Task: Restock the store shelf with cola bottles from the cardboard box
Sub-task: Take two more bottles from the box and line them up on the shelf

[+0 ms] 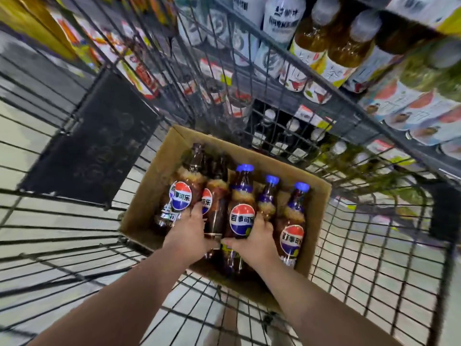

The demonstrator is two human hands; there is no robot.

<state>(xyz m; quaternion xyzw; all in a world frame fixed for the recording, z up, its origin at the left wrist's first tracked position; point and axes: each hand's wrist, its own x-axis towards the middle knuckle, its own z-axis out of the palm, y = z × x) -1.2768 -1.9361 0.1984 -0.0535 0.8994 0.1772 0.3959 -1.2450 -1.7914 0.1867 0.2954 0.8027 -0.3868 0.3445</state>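
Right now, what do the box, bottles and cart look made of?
Brown open-topped box: cardboard, matte tan walls. Dark labelled cola bottles: likely glossy clear plastic, highlights show. Black wire cart: probably coated metal, thin rigid grid.

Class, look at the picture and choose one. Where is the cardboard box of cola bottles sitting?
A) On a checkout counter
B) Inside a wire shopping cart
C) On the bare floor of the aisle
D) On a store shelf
B: the cardboard box holding the cola bottles rests on the wire floor of the shopping cart, with the cart's mesh walls standing around it.
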